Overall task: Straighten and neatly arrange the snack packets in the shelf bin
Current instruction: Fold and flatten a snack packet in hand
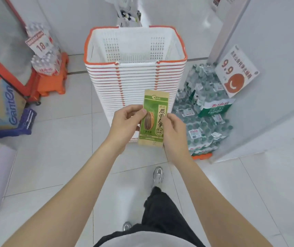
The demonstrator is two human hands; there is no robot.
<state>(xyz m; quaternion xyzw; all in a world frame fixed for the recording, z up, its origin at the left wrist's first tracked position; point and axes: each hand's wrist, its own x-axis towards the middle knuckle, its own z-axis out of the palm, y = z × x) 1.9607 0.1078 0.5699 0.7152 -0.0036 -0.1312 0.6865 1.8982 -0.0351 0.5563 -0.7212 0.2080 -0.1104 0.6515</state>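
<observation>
Two-handed hold on a single snack packet (153,118). The left hand (124,122) pinches the packet's left edge about halfway along, thumb lying on the printed face and fingers curled behind. The right hand (173,129) grips the right edge slightly nearer the body, fingers wrapped round the back. The packet sits between the hands, carried in the air at centre scene and resting on nothing. Its long axis runs near to far, the far end leaning a little right. Both hands are equally close to it.

The packet is flat and rectangular, tan-bordered, with a green panel showing a striped seed and a column of large characters. It looks uncreased, face toward the camera.

Just beyond stands a stack of baskets (135,82), white with orange rims. To the right lie bottled-water packs (205,120) under a price sign (236,72). No shelf bin is in view, so the placing direction cannot be judged.
</observation>
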